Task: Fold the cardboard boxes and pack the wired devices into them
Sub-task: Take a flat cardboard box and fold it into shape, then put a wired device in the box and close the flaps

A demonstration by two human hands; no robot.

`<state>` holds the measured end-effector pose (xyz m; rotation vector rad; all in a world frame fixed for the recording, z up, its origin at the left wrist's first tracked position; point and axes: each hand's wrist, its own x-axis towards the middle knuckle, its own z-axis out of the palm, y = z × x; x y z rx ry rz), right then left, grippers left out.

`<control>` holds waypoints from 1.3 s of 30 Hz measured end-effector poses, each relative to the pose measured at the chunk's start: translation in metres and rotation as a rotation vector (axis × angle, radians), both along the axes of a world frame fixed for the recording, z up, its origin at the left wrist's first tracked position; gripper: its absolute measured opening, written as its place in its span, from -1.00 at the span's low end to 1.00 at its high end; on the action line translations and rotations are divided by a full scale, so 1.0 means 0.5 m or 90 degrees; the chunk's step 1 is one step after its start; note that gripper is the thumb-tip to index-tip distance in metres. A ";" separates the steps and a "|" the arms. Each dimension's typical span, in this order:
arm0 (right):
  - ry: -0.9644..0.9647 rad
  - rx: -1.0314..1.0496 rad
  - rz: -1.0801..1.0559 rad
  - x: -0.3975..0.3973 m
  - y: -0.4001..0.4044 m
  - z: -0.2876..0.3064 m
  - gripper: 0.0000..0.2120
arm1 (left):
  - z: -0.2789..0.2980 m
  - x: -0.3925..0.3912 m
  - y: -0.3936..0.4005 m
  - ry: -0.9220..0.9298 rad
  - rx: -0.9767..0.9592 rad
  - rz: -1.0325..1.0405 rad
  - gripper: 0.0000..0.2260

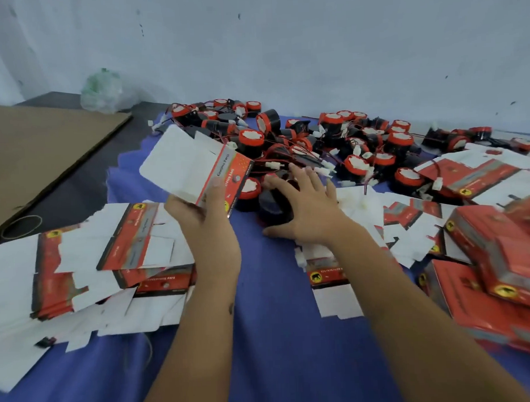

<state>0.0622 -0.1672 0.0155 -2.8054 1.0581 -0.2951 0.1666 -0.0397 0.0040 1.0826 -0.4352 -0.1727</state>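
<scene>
My left hand [202,210] grips a folded red-and-white cardboard box [193,165] by its lower end, tilted with its white flaps open toward the upper left. My right hand [303,205] reaches over a black wired device [274,208] at the near edge of the pile, fingers spread over it and thumb low beside it. A heap of black-and-red round wired devices [339,138] with white connectors covers the back of the blue cloth [262,336].
Flat unfolded box blanks [89,267] lie at the left, more [409,226] at the right. Closed red boxes [494,271] are stacked at the right edge. A brown cardboard sheet [39,148] and a plastic bag [102,90] sit at the back left by the wall.
</scene>
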 end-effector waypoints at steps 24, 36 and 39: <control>-0.362 0.263 -0.144 -0.020 0.131 -0.020 -0.35 | -0.001 -0.019 -0.016 0.146 0.165 -0.291 -0.33; -0.752 0.288 -0.162 -0.089 0.153 0.002 -0.45 | 0.020 -0.031 -0.001 0.142 0.110 -0.293 -0.41; -0.756 0.256 -0.186 -0.130 0.164 -0.002 -0.47 | 0.009 -0.019 0.010 0.049 0.209 -0.142 -0.48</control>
